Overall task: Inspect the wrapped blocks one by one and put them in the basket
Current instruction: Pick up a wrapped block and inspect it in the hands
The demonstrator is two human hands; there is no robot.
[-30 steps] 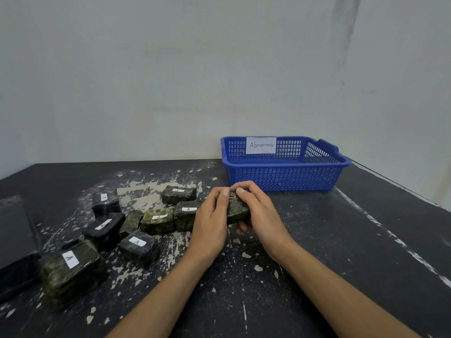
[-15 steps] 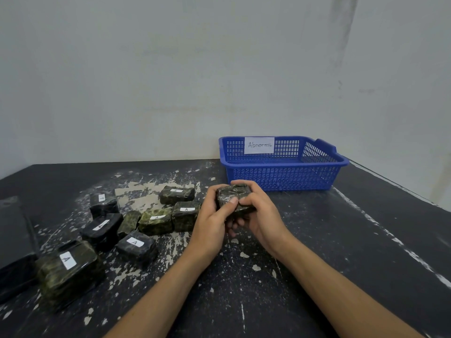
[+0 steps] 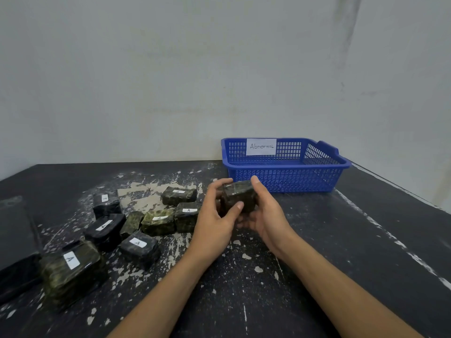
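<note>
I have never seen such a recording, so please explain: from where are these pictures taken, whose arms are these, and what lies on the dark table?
No machine is here. A person wears a camera on the head, looking forward and down; every picture comes from it, so the bare arms are the person's own. The left hand and the right hand together hold one dark green block wrapped in shiny plastic film. On the black paint-flecked table, to the left, lie more wrapped blocks; several bear a small white label marked A. Behind the hands stands a blue plastic mesh basket with a white paper sign reading "Abnormal".
</note>
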